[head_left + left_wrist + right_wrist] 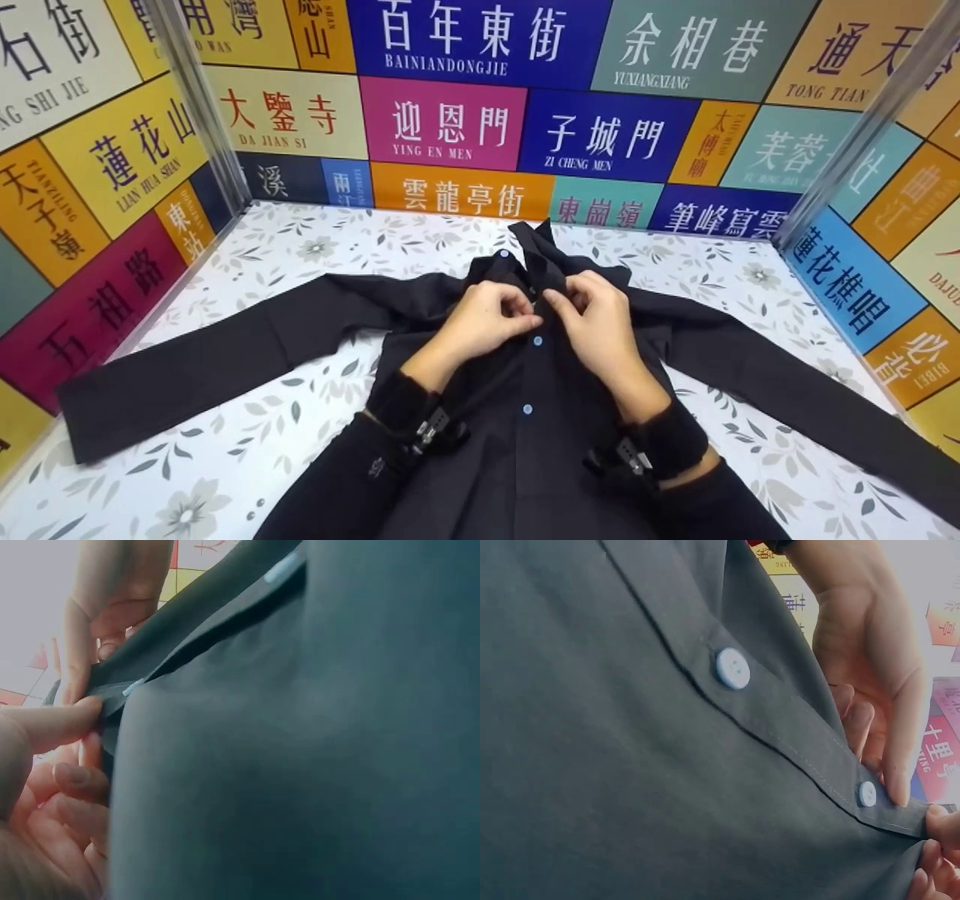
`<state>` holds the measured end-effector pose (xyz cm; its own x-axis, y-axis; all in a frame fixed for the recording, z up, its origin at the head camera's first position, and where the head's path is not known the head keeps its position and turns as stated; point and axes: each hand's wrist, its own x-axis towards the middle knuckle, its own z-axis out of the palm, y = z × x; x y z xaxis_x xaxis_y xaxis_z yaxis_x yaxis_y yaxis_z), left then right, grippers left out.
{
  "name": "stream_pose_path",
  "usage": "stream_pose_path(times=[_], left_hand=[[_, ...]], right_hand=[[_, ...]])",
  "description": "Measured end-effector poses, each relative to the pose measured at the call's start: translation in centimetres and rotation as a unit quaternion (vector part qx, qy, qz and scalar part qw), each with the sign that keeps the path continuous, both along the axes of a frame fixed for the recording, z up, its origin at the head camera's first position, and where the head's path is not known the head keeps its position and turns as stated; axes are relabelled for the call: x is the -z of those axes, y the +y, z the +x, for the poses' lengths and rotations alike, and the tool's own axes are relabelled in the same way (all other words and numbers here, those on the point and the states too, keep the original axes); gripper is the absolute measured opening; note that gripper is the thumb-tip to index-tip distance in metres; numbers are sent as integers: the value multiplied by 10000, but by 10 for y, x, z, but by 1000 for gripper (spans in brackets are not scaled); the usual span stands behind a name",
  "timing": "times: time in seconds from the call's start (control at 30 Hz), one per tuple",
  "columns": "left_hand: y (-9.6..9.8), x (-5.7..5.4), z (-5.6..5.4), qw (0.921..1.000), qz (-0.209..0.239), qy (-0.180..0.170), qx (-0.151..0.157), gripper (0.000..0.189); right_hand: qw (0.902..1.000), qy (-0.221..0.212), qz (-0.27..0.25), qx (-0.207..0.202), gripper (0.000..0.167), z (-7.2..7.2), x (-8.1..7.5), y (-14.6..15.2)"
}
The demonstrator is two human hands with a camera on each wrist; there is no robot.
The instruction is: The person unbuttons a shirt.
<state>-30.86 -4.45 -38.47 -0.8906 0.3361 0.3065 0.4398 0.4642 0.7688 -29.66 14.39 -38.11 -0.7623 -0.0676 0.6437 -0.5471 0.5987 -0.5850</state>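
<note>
A black button-up shirt (480,457) lies front up, its collar (546,247) standing at the far end. Just below the collar, my left hand (491,319) pinches the front placket between thumb and fingers. My right hand (600,315) pinches the placket's other side, close beside it. Light blue buttons run down the front, one button (538,340) right below the hands and another button (527,409) lower down. In the right wrist view, a button (867,794) sits next to the left thumb. The cloth between the fingertips is partly hidden.
The shirt's left-side sleeve (195,375) and right-side sleeve (795,397) stretch outward over a white leaf-patterned table (187,495). Panels with colourful street-name signs (442,124) stand behind and at both sides. Black bands with small devices (431,431) circle the wrists.
</note>
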Motion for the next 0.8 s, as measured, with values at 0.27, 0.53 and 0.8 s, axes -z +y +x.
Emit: stream_pose_path(times=[0.27,0.53,0.8], left_hand=[[0,1,1,9978,-403,-116,514,17],[-3,2,1,9954,-545,-204,766,19],[-5,1,0,9948,-459,-268,869,19]], right_hand=[[9998,127,-94,93,22,-2,-1,2],[9999,62,-74,80,21,-3,0,1],[9996,-196,-44,181,16,-5,3,2]])
